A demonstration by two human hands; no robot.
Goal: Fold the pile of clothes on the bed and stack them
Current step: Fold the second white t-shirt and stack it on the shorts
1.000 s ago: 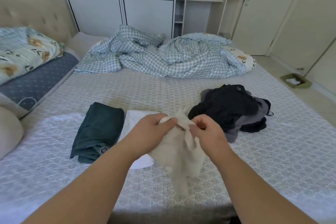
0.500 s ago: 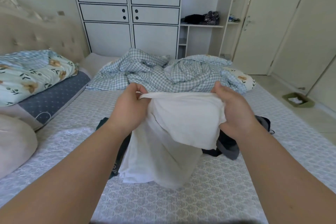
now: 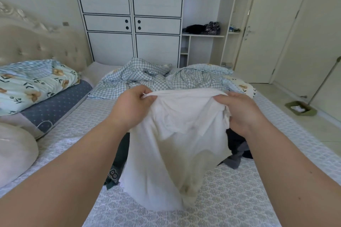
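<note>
A white garment [image 3: 175, 143] hangs in front of me, stretched between both hands above the bed [image 3: 230, 199]. My left hand [image 3: 132, 108] pinches its top edge on the left. My right hand [image 3: 239, 111] grips the top edge on the right. Its lower end touches the bed. Behind it on the left peeks a folded dark green garment [image 3: 118, 167] with a printed number. The dark pile of unfolded clothes [image 3: 237, 145] shows behind it on the right, mostly hidden.
A crumpled blue checked blanket [image 3: 166, 77] lies at the far side of the bed. Floral pillows [image 3: 31, 83] and a beige cushion [image 3: 14, 153] sit on the left. White wardrobes stand behind; a green tray [image 3: 299, 108] lies on the floor at right.
Both hands lifted the white garment from low over the bed and pulled apart, spreading its top edge wide. The view tilted upward toward the wardrobe.
</note>
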